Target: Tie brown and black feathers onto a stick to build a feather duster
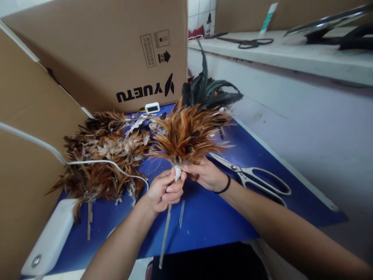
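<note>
A feather duster (186, 134) with orange-brown feathers and long dark green-black ones at the top is held upright over the blue table (215, 221). My left hand (167, 190) is closed around its thin stick (165, 237), just under a whitish wrapped neck (177, 172). My right hand (208, 174), a black band on its wrist, pinches the base of the feathers from the right side. Some of its fingers are hidden behind the duster. Large scissors (247, 173) with pale handles lie to the right, partly under my right forearm.
Piles of brown feathers (96, 167) lie on the left, crossed by a white cable (87, 161). A white device (49, 237) stands at front left, and a small white gadget (152, 107) at the back. Cardboard (96, 50) walls the table; a white ledge (291, 54) holds dark scissors (247, 42).
</note>
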The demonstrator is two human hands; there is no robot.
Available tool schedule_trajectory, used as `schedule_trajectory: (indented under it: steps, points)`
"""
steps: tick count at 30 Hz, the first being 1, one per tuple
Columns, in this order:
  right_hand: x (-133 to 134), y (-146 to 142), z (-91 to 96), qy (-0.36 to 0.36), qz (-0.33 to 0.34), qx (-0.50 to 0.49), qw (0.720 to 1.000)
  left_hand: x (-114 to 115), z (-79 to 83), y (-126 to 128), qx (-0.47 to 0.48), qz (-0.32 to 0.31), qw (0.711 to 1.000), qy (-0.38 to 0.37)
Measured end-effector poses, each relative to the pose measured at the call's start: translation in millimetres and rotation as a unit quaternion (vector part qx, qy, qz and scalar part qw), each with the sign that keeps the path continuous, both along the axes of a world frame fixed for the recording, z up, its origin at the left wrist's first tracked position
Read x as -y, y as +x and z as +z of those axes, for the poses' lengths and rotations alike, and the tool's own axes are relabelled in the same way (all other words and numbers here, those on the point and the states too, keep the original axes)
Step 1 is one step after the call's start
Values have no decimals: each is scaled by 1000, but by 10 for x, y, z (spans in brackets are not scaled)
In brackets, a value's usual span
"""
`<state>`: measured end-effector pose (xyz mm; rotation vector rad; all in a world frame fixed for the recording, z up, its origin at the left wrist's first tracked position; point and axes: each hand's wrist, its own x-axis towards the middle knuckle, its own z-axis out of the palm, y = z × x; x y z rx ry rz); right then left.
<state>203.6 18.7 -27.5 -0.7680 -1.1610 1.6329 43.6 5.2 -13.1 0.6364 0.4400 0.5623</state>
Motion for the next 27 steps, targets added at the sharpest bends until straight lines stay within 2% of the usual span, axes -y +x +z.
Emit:
schedule_trajectory:
  steps: [3, 6, 9, 12, 14, 16, 22, 27]
  points:
    - [4, -4, 35, 6, 7, -28, 1000, 26, 57, 27, -51, 45, 998, 17]
    - [-3, -13, 46, -5, -25, -37, 999, 65, 90, 92, -132, 133, 981, 52]
    - [0, -41, 49, -15, -64, -34, 997, 86, 83, 161, -223, 228, 939, 128]
    - [10, -75, 58, -17, -78, -27, 996, 74, 65, 190, -280, 281, 902, 174]
    - [13, -83, 63, -14, -76, -21, 997, 57, 67, 189, -274, 287, 904, 162]
    - [9, -73, 66, -3, -66, -12, 998, 42, 82, 179, -243, 277, 919, 138]
    - [-24, -12, 62, 34, -23, 0, 999, 18, 117, 126, -147, 219, 961, 82]
    - [-16, -28, 56, 22, -16, -16, 999, 0, 83, 61, -79, 165, 982, 38]
